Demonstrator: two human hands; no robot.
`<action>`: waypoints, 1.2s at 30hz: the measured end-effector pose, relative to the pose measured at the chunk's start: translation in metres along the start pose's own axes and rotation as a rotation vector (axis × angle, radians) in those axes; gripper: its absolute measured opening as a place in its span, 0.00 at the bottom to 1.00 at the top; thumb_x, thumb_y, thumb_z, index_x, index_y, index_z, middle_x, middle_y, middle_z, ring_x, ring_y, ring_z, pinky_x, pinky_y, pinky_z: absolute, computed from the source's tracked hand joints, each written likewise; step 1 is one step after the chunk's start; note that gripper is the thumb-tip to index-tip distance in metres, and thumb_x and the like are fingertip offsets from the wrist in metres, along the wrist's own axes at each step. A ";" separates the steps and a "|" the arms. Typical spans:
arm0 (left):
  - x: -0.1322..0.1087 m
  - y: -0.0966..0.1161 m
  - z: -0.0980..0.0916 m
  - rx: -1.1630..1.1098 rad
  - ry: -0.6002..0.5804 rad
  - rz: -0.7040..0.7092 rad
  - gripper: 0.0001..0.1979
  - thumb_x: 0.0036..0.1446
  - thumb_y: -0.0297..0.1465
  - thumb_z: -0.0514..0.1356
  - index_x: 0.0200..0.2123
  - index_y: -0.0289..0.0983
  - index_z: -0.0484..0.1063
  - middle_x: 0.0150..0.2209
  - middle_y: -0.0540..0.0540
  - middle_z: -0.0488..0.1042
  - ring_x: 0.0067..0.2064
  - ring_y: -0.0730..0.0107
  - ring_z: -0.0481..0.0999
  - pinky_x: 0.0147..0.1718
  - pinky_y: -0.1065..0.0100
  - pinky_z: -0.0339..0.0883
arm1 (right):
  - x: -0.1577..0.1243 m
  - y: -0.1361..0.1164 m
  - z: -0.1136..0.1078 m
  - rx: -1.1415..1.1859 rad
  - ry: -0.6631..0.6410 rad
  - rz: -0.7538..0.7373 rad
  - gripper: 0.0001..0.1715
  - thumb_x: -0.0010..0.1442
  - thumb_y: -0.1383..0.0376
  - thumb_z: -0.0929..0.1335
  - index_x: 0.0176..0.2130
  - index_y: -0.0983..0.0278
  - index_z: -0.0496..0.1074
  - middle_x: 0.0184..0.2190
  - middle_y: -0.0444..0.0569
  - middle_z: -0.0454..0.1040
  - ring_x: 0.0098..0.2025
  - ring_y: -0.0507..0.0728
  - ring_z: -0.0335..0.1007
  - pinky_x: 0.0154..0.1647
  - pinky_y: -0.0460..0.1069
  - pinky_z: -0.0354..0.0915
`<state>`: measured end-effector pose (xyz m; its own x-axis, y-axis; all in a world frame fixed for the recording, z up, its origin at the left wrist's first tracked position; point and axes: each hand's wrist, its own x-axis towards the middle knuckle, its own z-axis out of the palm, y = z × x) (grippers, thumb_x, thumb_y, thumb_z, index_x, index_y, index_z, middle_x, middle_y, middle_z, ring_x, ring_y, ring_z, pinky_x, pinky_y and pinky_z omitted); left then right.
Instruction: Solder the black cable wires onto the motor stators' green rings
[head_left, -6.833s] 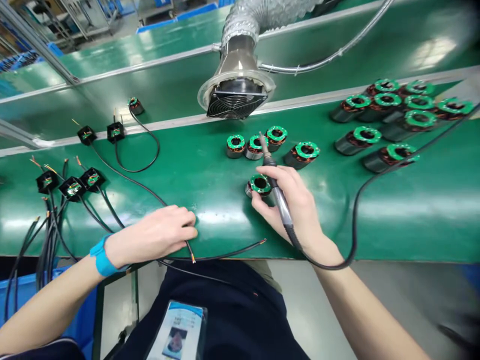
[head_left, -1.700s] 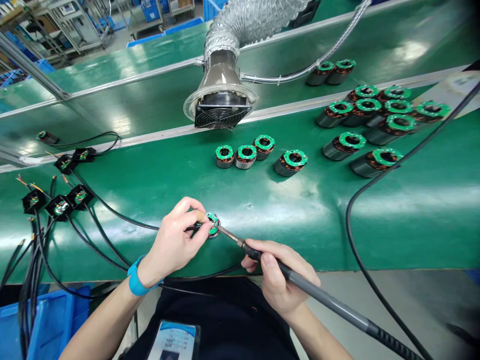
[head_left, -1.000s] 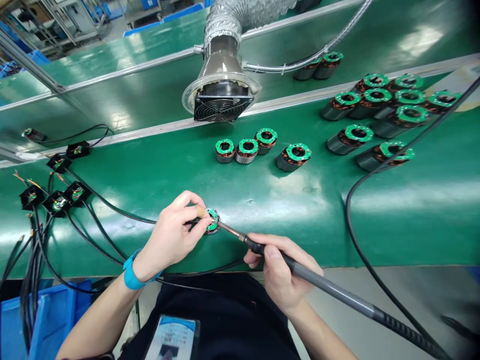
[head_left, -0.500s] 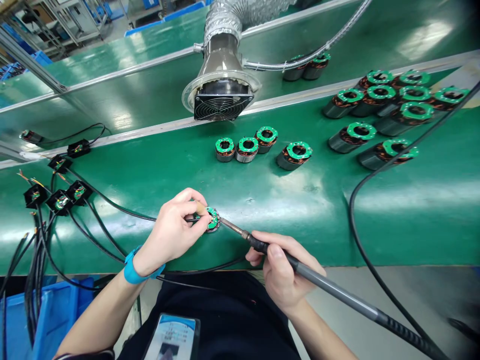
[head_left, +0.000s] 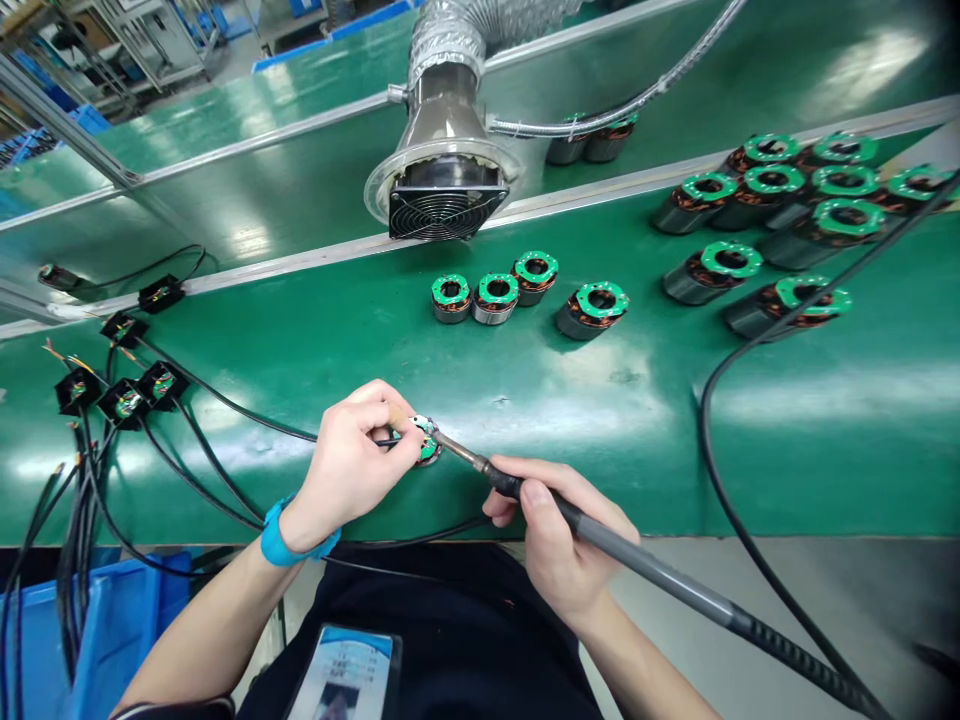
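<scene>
My left hand (head_left: 364, 455), with a blue band at its wrist, pinches the end of a black cable (head_left: 289, 428) against a small stator with a green circuit board (head_left: 430, 449) near the bench's front edge. The fingertips cover part of the board. Wrapped in my right hand (head_left: 566, 535) is a soldering iron (head_left: 652, 570), its grey handle slanting down to the right. The iron's metal tip touches or nearly touches the board's upper right part; the exact contact is too small to tell.
Behind stand several stators (head_left: 592, 310) with green boards, more (head_left: 772, 240) at the right. A fume extractor (head_left: 450, 205) hangs above. Black boxes with cables (head_left: 124, 402) lie left, over a blue bin (head_left: 124, 630). A black cord (head_left: 709, 430) runs down the right side.
The iron's tip and my right hand have shifted slightly left and up, bringing the tip further over the board. My left hand keeps its pinch.
</scene>
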<state>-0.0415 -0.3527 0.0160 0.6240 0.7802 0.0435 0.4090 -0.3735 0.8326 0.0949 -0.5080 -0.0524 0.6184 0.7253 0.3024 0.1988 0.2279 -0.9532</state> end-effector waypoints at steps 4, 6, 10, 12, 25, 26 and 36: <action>-0.001 -0.001 0.004 0.006 0.041 0.013 0.09 0.55 0.22 0.65 0.23 0.35 0.76 0.33 0.47 0.77 0.26 0.79 0.66 0.22 0.73 0.56 | 0.003 -0.002 0.002 0.049 0.013 0.024 0.12 0.74 0.65 0.66 0.48 0.61 0.81 0.25 0.41 0.78 0.21 0.51 0.74 0.22 0.46 0.73; -0.001 0.000 0.005 0.010 0.054 0.019 0.09 0.54 0.22 0.64 0.23 0.35 0.75 0.33 0.47 0.77 0.26 0.79 0.66 0.22 0.73 0.56 | 0.005 -0.003 0.003 0.087 0.015 0.053 0.12 0.74 0.64 0.66 0.47 0.62 0.81 0.24 0.41 0.77 0.20 0.51 0.73 0.21 0.46 0.73; -0.001 0.001 0.005 0.016 0.070 0.032 0.09 0.54 0.21 0.64 0.22 0.34 0.74 0.32 0.47 0.76 0.25 0.80 0.64 0.22 0.73 0.55 | 0.006 -0.002 0.003 0.146 0.007 0.092 0.12 0.75 0.65 0.66 0.48 0.61 0.81 0.24 0.41 0.78 0.20 0.51 0.73 0.20 0.45 0.72; -0.001 0.002 0.005 0.022 0.076 0.034 0.10 0.54 0.22 0.64 0.21 0.34 0.74 0.32 0.47 0.76 0.25 0.80 0.64 0.22 0.73 0.55 | 0.005 -0.001 0.002 0.158 0.006 0.097 0.13 0.75 0.65 0.66 0.49 0.59 0.81 0.24 0.41 0.78 0.20 0.51 0.73 0.20 0.44 0.72; 0.000 0.002 0.005 0.051 0.060 0.030 0.11 0.55 0.23 0.63 0.21 0.34 0.72 0.32 0.47 0.75 0.26 0.79 0.62 0.23 0.72 0.54 | -0.001 0.004 0.003 0.224 0.111 0.069 0.13 0.74 0.65 0.66 0.49 0.60 0.82 0.24 0.41 0.78 0.20 0.51 0.73 0.19 0.44 0.70; 0.000 0.002 0.005 0.051 0.059 0.024 0.11 0.55 0.23 0.63 0.21 0.34 0.72 0.32 0.48 0.75 0.26 0.79 0.62 0.23 0.71 0.54 | -0.002 0.005 0.002 0.208 0.100 0.066 0.13 0.75 0.65 0.66 0.50 0.59 0.82 0.24 0.41 0.78 0.20 0.50 0.73 0.20 0.44 0.71; -0.002 0.001 0.005 0.032 0.052 0.001 0.11 0.56 0.24 0.63 0.21 0.35 0.71 0.32 0.48 0.74 0.25 0.79 0.61 0.22 0.71 0.53 | 0.003 -0.002 0.000 -0.001 -0.024 -0.031 0.12 0.74 0.67 0.67 0.49 0.56 0.81 0.26 0.38 0.79 0.24 0.48 0.75 0.27 0.43 0.73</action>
<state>-0.0386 -0.3570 0.0137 0.5896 0.8043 0.0734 0.4303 -0.3898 0.8142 0.0970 -0.5062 -0.0496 0.5934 0.7332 0.3321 0.2184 0.2504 -0.9432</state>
